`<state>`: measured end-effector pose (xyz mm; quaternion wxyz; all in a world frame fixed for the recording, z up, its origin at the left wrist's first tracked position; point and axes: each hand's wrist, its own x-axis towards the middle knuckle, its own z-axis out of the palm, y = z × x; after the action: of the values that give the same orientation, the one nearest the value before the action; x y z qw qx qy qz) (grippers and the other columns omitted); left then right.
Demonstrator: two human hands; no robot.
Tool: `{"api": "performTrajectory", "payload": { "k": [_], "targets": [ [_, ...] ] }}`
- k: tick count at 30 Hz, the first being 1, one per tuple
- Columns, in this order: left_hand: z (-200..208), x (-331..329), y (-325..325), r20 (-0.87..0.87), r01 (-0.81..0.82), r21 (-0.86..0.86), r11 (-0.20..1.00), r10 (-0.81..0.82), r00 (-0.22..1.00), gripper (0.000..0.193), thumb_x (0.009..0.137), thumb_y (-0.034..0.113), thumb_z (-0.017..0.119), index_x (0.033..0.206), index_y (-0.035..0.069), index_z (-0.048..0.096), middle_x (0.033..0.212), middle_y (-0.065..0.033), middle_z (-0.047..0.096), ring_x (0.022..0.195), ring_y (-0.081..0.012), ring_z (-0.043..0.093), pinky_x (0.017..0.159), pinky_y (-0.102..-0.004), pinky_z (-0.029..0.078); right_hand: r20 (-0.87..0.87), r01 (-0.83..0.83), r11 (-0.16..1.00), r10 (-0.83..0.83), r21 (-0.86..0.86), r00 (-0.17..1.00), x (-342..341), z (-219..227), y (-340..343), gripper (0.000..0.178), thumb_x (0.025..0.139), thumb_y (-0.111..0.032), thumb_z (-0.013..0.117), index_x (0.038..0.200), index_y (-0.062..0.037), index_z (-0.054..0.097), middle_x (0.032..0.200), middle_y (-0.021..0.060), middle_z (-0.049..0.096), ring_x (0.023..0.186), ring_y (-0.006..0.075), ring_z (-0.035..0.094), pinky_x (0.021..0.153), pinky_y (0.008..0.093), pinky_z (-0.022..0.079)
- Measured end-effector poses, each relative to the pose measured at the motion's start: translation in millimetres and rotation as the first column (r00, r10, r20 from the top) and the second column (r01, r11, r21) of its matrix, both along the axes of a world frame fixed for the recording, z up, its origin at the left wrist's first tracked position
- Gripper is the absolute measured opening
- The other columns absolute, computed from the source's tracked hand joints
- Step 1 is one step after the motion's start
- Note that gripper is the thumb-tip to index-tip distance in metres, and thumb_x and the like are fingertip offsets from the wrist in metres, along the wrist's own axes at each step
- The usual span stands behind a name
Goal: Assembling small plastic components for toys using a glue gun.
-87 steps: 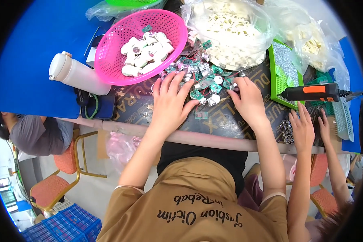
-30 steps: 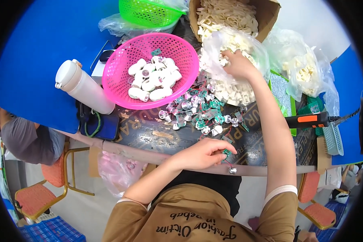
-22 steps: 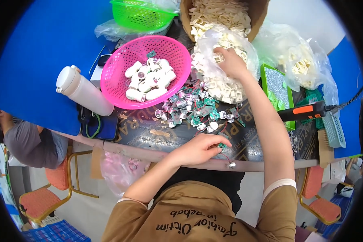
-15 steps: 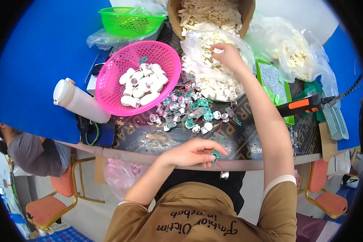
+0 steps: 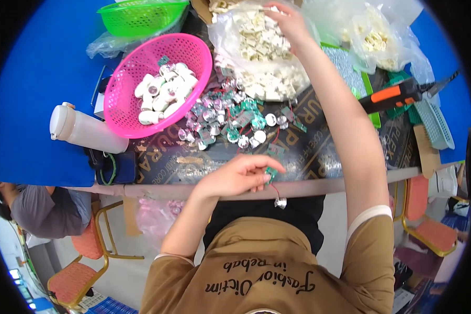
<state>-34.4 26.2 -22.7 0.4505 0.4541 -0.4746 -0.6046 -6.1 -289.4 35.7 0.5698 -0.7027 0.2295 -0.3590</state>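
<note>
My left hand point(image 5: 238, 175) pinches a small green circuit board point(image 5: 270, 175) over the near table edge. A red wire hangs from that board, with a silver reflector point(image 5: 281, 202) at its end. Stretched out to the far side, my right hand point(image 5: 289, 26) has its fingers apart by the far rim of a clear plastic bag point(image 5: 304, 78). Nothing shows between those fingers. Many small white plastic pieces point(image 5: 264, 44) fill the bag. Between the bag and my left hand lies a heap of circuit boards with reflectors and wires point(image 5: 235, 120).
A tilted pink basket point(image 5: 112, 99) holds white rounded housings point(image 5: 167, 91). Left of it stands a white bottle point(image 5: 83, 128); behind it, a green basket point(image 5: 141, 18). An orange-black handled tool point(image 5: 390, 97) and a green tray point(image 5: 371, 83) are at right. A person point(image 5: 52, 209) sits at left.
My right hand has moved farther away and rightward over the bag, its fingers spreading. The left hand keeps its hold on the circuit board. The whole view has shifted.
</note>
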Motion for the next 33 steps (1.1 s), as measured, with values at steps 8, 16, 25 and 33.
{"api": "performTrajectory", "payload": {
  "k": [8,16,25,33],
  "targets": [
    [41.4,32.9,52.2,-0.160,-0.485,-0.061,0.873,0.471,0.868,0.029,0.090,0.007,0.051,0.119,0.002,0.053,0.087,-0.0028,0.060,0.062,-0.0035,0.050,0.051,-0.0165,0.038,0.243,-0.203,0.951,0.145,0.233,0.959,-14.9,46.9,48.0,0.020,0.085,-0.025,0.057,0.101,-0.0153,0.065,0.087,-0.0037,0.061,0.073,0.0070,0.053,0.062,0.0238,0.042],
    [53.3,34.9,63.0,0.559,-0.612,-0.528,0.589,0.783,0.272,0.024,0.084,-0.004,0.054,0.106,0.001,0.061,0.089,-0.0062,0.063,0.071,-0.0122,0.056,0.064,-0.0243,0.045,0.104,0.040,0.998,-0.034,-0.056,0.994,-2.7,6.0,22.0,0.024,0.084,-0.015,0.056,0.104,-0.0062,0.063,0.083,0.0007,0.061,0.072,0.0116,0.056,0.061,0.0238,0.045],
    [22.7,23.5,55.5,0.571,-0.341,-0.816,0.466,0.738,-0.359,0.025,0.078,0.002,0.063,0.102,0.004,0.063,0.106,-0.0117,0.058,0.103,-0.0281,0.049,0.090,-0.0365,0.038,0.598,-0.520,0.705,0.168,0.483,0.783,-56.3,33.5,96.3,0.033,0.083,-0.004,0.056,0.115,-0.0018,0.053,0.102,0.0109,0.062,0.095,0.0253,0.061,0.085,0.0337,0.051],
    [28.1,-20.5,-13.1,0.799,0.123,-0.597,0.793,0.573,0.181,0.033,0.073,0.006,0.064,0.105,0.008,0.061,0.113,-0.0093,0.055,0.109,-0.0276,0.050,0.094,-0.0431,0.038,0.273,-0.008,0.877,-0.141,0.481,0.952,-179.5,-19.0,132.7,0.024,0.084,-0.008,0.061,0.107,-0.0047,0.059,0.086,0.0046,0.062,0.071,0.0104,0.060,0.062,0.0217,0.048]
  ]
}}
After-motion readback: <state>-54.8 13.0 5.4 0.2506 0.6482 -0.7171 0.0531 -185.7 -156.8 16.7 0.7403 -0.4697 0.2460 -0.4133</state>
